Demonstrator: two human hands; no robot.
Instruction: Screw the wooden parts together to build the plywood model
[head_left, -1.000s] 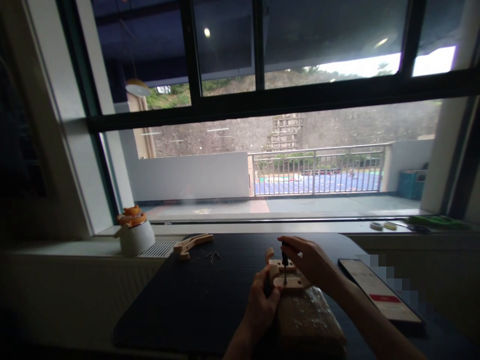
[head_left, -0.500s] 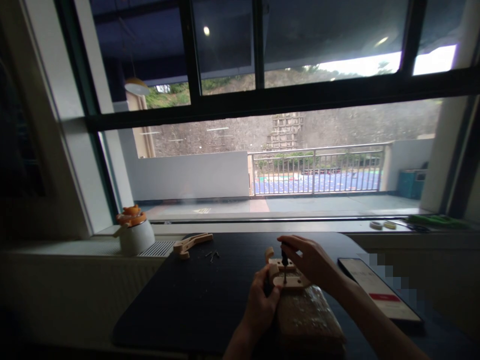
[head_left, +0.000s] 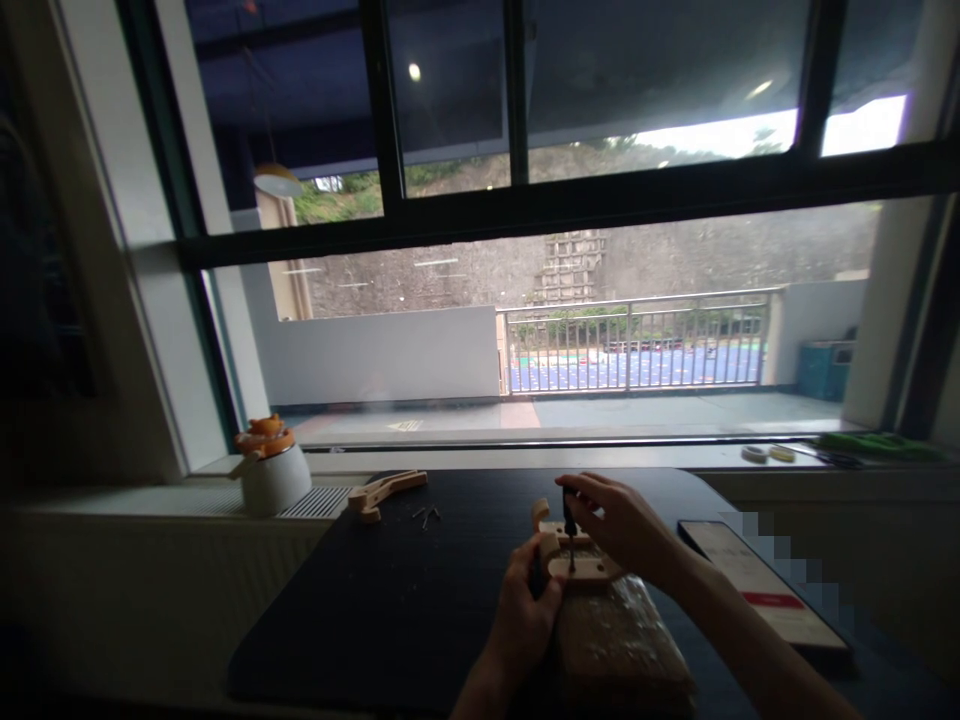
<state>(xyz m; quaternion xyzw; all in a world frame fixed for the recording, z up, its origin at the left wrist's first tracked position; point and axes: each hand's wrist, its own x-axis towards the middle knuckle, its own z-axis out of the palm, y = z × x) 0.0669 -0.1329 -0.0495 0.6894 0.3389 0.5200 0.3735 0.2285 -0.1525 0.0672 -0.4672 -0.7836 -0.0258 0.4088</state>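
Observation:
My right hand (head_left: 619, 520) is closed round the black handle of a screwdriver (head_left: 570, 522). The screwdriver stands upright, its tip in a hole of a pale wooden piece (head_left: 589, 570) with curved ends. My left hand (head_left: 525, 600) grips the left end of that wooden piece. Under it lies a brown block wrapped in clear plastic (head_left: 622, 640). Several small screws (head_left: 427, 516) lie on the dark table to the left, beside another pale wooden piece (head_left: 388, 488).
A phone (head_left: 765, 585) lies on the dark table (head_left: 337, 610) to the right of my forearm. A white pot with an orange lid (head_left: 274, 485) stands on the sill at the left. Rolls of tape (head_left: 754, 454) sit on the right sill. Behind is a large window.
The whole view has shifted slightly, with things a little lower in the picture. Both hands keep their hold, and the screwdriver stays in the same hole.

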